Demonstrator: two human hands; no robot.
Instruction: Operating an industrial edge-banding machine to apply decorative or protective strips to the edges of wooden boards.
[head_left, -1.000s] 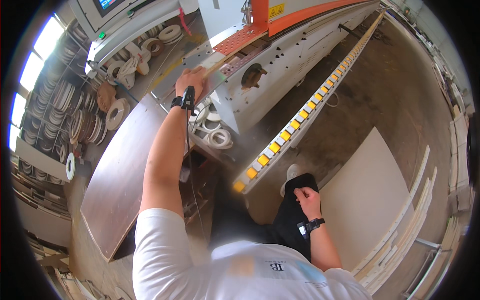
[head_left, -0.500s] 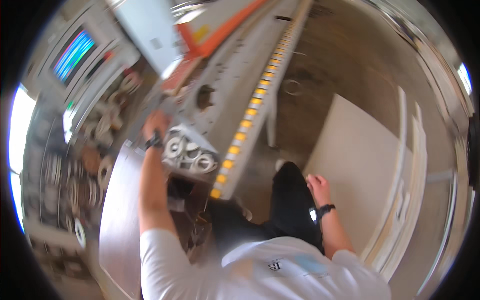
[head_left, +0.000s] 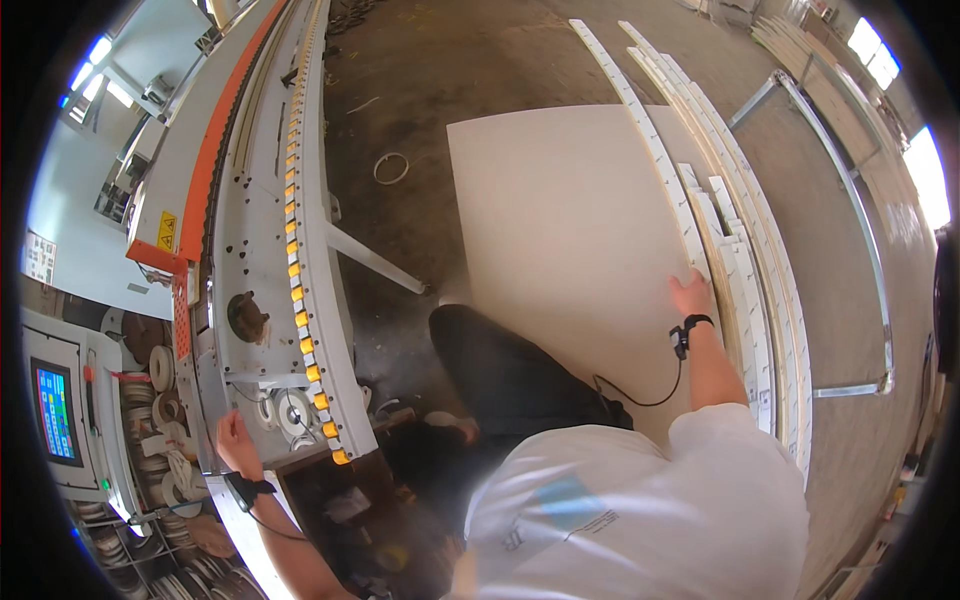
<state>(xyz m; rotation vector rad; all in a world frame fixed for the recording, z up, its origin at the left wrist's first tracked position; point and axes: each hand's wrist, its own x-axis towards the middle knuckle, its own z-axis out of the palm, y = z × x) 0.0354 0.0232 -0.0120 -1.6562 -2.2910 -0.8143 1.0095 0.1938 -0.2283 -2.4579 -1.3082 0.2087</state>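
Observation:
At the left, my left hand (head_left: 238, 446) is beside the near end of a long grey machine bed (head_left: 262, 330), its fingers loosely curled with nothing visible in them. My right hand (head_left: 690, 294) reaches out to the right, fingers apart, at the edge of a long pale strip (head_left: 650, 140). Whether the fingertips touch that strip I cannot tell. More long, narrow strips (head_left: 745, 270) lie beside it, on and along a large pale board (head_left: 550, 200). Each wrist wears a black band with a cable.
Yellow rollers (head_left: 293, 270) line the machine's edge, and a slanting leg (head_left: 375, 258) juts out below. White rolls (head_left: 292, 410) sit near my left hand. Further left are a control screen (head_left: 57, 410) and stacked rolls (head_left: 165, 410). A metal frame (head_left: 870, 240) stands at the right.
The view has swung to the right, bringing the board and strips nearer the middle. My right hand has moved out to the strips; my left hand is now lower in the picture.

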